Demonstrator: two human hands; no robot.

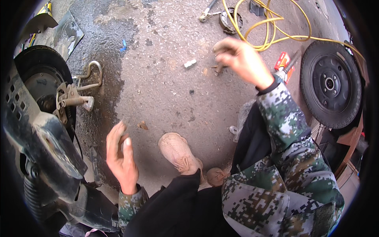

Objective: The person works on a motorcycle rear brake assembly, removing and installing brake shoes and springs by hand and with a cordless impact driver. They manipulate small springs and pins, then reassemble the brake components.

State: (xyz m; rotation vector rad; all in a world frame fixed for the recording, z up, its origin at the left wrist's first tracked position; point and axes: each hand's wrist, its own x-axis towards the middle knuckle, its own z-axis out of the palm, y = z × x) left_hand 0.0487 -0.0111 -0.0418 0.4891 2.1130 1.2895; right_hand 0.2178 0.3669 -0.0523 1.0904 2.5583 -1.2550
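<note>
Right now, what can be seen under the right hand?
A small brown piece shows at the edge of the right hand, against the grey pavement. Whether they touch is unclear. Whatever lies directly beneath the palm is covered.

Just one head-worn fisheye, left of the pair, staring down past the black trousers at the pavement, pretty close up.

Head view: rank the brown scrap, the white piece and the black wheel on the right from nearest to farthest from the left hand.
1. Brown scrap: on the ground, just ahead and right of the left hand.
2. White piece: on the ground, upper middle.
3. Black wheel: far right side.
</note>
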